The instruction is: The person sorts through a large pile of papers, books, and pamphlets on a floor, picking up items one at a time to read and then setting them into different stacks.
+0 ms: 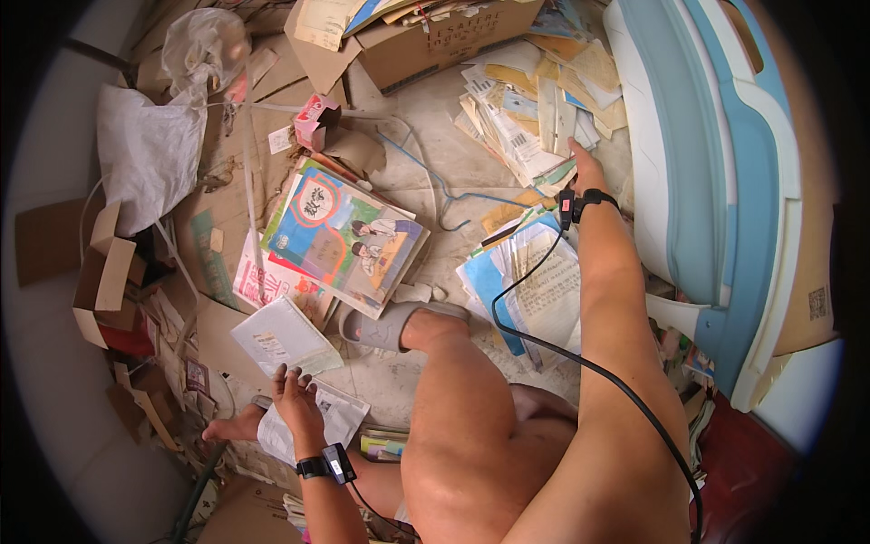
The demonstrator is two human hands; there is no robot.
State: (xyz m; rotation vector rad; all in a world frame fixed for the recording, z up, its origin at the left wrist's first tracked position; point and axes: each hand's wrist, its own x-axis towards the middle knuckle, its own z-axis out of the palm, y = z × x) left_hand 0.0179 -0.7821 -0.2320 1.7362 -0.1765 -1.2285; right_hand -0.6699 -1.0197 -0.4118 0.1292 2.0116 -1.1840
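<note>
My right hand reaches to the near right edge of a heap of loose papers and envelopes. Its fingers are partly hidden, so whether they grip a sheet cannot be told. Below that wrist lies a stack of papers with a handwritten sheet and a blue cover. My left hand hovers, fingers slightly apart and holding nothing, just below a white packet bearing a label. Under that hand is a crumpled printed sheet. Beyond the packet, a maths textbook tops a pile of books.
A cardboard box full of papers stands at the back. On the right is a blue-and-white plastic item. A blue wire hanger lies mid-floor. White strapping crosses the left side, near small open cartons and a white sack.
</note>
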